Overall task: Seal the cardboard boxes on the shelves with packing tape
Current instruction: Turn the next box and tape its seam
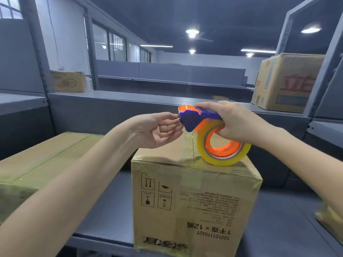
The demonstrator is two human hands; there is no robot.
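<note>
A cardboard box [194,201] with upside-down print stands on the grey shelf [107,204] in front of me, clear tape across its top. My right hand [239,123] grips a blue and orange tape dispenser [196,119] with a yellowish tape roll [224,154] just above the box's top edge. A clear strip of tape [189,143] runs from the dispenser head down to the box. My left hand [157,128], palm up, has its fingertips at the dispenser's front end; whether they pinch the tape there is unclear.
A wide flat box [37,156] lies on the shelf to the left. A printed box [285,82] stands on the upper right shelf and a smaller box [68,81] at upper left. Part of another box [330,221] shows at the right edge.
</note>
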